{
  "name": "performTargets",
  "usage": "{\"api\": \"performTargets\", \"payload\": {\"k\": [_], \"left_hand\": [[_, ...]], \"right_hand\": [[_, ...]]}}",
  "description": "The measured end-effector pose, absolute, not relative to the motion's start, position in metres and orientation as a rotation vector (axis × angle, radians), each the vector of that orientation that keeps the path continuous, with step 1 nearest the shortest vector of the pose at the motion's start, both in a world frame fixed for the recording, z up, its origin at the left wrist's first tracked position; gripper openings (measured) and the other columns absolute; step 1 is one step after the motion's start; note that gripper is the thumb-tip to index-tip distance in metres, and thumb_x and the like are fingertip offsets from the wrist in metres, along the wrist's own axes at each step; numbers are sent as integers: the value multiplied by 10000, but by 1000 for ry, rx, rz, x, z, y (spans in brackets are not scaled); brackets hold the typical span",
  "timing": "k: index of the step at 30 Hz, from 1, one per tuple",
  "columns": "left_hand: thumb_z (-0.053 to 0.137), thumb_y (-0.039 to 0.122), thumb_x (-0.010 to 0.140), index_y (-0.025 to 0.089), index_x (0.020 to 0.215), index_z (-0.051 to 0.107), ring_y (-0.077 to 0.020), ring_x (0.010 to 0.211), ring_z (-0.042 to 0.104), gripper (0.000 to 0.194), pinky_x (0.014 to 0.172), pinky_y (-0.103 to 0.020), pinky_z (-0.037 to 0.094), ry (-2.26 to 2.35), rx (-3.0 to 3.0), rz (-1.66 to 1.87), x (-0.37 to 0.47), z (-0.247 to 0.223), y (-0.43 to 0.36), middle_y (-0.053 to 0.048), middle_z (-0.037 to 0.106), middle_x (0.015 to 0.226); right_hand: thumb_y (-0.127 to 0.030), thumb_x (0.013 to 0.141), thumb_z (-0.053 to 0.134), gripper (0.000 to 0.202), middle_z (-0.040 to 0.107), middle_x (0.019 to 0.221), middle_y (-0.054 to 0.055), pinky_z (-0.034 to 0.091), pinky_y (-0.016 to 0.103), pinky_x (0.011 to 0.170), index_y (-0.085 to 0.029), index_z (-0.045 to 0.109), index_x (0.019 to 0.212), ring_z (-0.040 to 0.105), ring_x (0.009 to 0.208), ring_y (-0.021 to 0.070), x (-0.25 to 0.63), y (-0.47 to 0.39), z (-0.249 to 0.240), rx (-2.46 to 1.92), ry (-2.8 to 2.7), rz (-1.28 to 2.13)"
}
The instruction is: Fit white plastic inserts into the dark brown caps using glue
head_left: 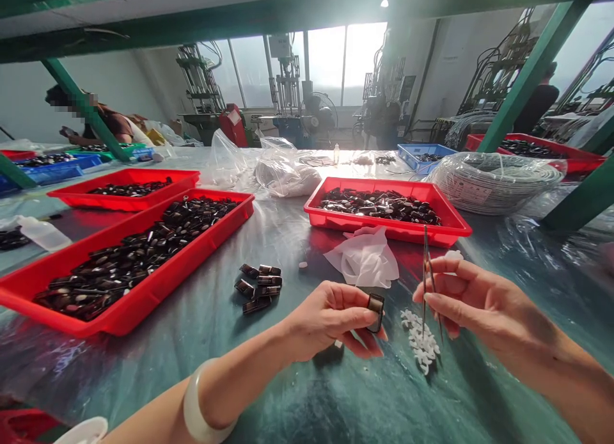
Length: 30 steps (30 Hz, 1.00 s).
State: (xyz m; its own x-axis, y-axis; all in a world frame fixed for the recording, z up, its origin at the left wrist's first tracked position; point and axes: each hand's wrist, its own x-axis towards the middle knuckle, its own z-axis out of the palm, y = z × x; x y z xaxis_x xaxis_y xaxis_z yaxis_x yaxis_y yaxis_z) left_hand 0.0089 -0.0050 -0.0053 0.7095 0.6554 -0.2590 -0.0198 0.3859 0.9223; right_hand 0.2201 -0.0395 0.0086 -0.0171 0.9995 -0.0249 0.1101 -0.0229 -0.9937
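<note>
My left hand (343, 319) pinches a small dark plastic part (377, 311) between thumb and fingers, held above the table. In my right hand (463, 297) is a pair of metal tweezers (426, 284), tips pointing down over a little heap of small white pieces (422, 345). Whether the tips touch a piece, I cannot tell. A crumpled white plastic sheet (369, 258) lies just beyond my hands. To the left of my left hand rests a loose group of several dark parts (261, 287).
Red trays of dark parts stand at the left (115, 322), behind it (125, 204), and ahead (388, 226). A wrapped coil of tubing (494, 185) lies at the right. Green frame posts (532, 79) flank the table. A person (108, 121) sits at far left; another (540, 102) is far right.
</note>
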Motion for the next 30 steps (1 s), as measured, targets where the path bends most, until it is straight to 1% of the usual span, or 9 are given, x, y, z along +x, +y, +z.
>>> {"api": "performTargets", "payload": {"k": [2, 8, 10, 12, 13, 15, 19, 22, 30], "left_hand": [[663, 326, 702, 110, 816, 642, -114, 571, 621, 245, 490, -180, 490, 660, 1102, 442, 10, -4, -6, -50, 642, 733], [635, 294, 731, 111, 835, 649, -102, 531, 607, 210, 496, -192, 499, 572, 1095, 376, 8, -4, -8, -38, 620, 711], [631, 284, 734, 112, 866, 651, -108, 519, 609, 218, 466, -187, 484, 548, 1089, 353, 8, -5, -8, -44, 623, 708], [630, 282, 733, 112, 886, 653, -116, 514, 612, 230, 437, -177, 463, 527, 1089, 329, 8, -6, -8, -54, 632, 711], [629, 282, 734, 112, 883, 656, -118, 514, 613, 228, 435, -175, 459, 517, 1093, 320, 8, -7, -8, -56, 636, 708], [618, 271, 744, 112, 871, 661, -118, 513, 613, 208, 448, -179, 465, 495, 1100, 307, 7, -7, -8, -56, 639, 695], [597, 230, 759, 119, 890, 660, -118, 502, 614, 183, 454, -186, 473, 461, 1086, 285, 7, -8, -8, -43, 631, 664], [608, 234, 751, 117, 870, 662, -120, 501, 614, 175, 444, -189, 477, 459, 1057, 266, 6, -7, -8, -34, 623, 659], [621, 234, 744, 105, 912, 664, -113, 499, 613, 216, 469, -206, 508, 440, 1011, 254, 5, -6, -9, -28, 629, 653]], "right_hand": [[-324, 613, 732, 398, 659, 737, 33, 450, 217, 455, -209, 517, 928, 544, 564, 122, 219, -40, 13, -1227, -1216, 1150], [-267, 532, 792, 431, 647, 673, -5, 471, 178, 454, -252, 586, 910, 560, 549, 102, 220, -43, 17, -1062, -1035, 1086], [-269, 543, 787, 343, 645, 649, -9, 492, 183, 457, -245, 648, 856, 570, 519, 95, 218, -45, 16, -1030, -1050, 1051], [-268, 573, 772, 182, 649, 636, -2, 520, 190, 474, -226, 691, 731, 592, 501, 97, 216, -47, 15, -1020, -1108, 1015], [-263, 585, 765, 119, 657, 643, 4, 535, 193, 493, -221, 697, 674, 611, 514, 105, 214, -48, 14, -1022, -1133, 992], [-254, 603, 754, 67, 678, 690, 16, 556, 199, 539, -219, 702, 627, 645, 560, 126, 211, -50, 12, -1049, -1156, 953], [-241, 617, 746, 73, 697, 726, 17, 571, 211, 567, -234, 709, 679, 667, 614, 151, 207, -54, 9, -1074, -1194, 945], [-223, 644, 729, 91, 705, 736, 7, 582, 236, 570, -253, 703, 726, 671, 632, 162, 208, -53, 7, -1046, -1287, 967], [-194, 682, 699, 130, 706, 784, -13, 578, 220, 570, -283, 692, 776, 670, 641, 151, 211, -52, 2, -1007, -1453, 962]]}}
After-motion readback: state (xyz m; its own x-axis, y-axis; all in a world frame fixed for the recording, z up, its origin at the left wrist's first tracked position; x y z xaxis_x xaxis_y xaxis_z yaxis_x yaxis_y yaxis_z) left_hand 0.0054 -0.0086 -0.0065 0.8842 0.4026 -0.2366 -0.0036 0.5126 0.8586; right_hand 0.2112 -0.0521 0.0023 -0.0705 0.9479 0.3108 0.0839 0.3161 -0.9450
